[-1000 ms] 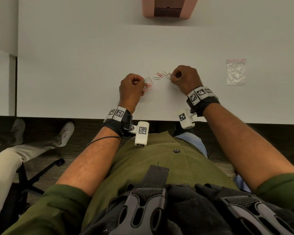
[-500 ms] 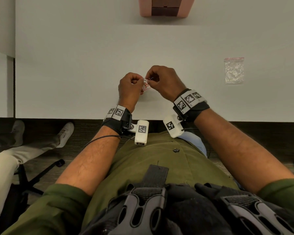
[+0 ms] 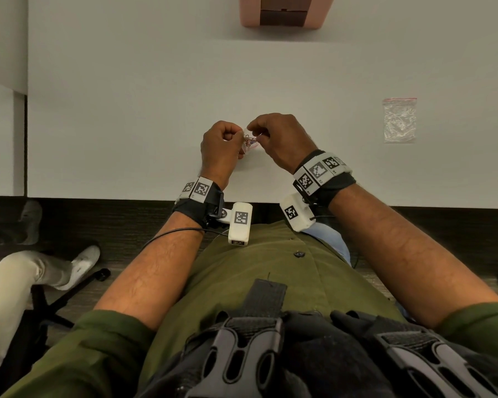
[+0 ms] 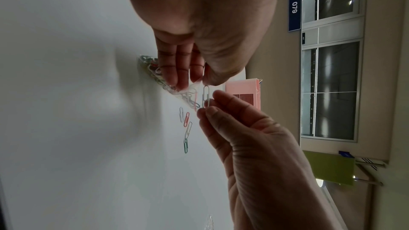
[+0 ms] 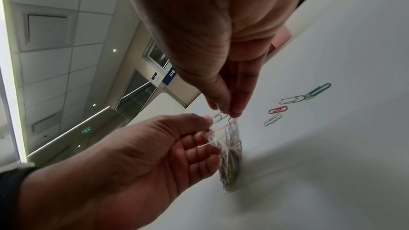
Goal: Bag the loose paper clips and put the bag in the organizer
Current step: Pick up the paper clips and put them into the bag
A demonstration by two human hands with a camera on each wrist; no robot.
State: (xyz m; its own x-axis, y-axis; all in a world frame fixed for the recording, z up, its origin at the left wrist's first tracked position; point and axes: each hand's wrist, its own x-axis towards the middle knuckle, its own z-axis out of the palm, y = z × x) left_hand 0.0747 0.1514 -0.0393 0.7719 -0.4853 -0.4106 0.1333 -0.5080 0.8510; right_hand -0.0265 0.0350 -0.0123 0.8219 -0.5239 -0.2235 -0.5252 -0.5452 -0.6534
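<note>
Near the bench (image 3: pixel 127 124) edge, the left hand (image 3: pixel 220 147) is pinching the bag (image 5: pixel 230 155) open while the right hand (image 3: pixel 282 142) — having come across from the loose clips a second ago — is pinching a silver paper clip (image 4: pixel 206 96) at the bag's mouth, about to drop it in. Just beyond, four loose clips (image 4: pixel 186 128) are lying unbagged, so bagging is continuing. Far right, a spare bag (image 3: pixel 399 120) is lying flat; farthest off, the pink organizer (image 3: pixel 282 12) is waiting.

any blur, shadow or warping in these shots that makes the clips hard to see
Head view: sharp, but the bag is tiny between the hands, table edges bowed. Left wrist view: soft focus, broad grey shadow on the table. Right wrist view: loose paper clips crisp, bag bottom smeared, shadowed.
</note>
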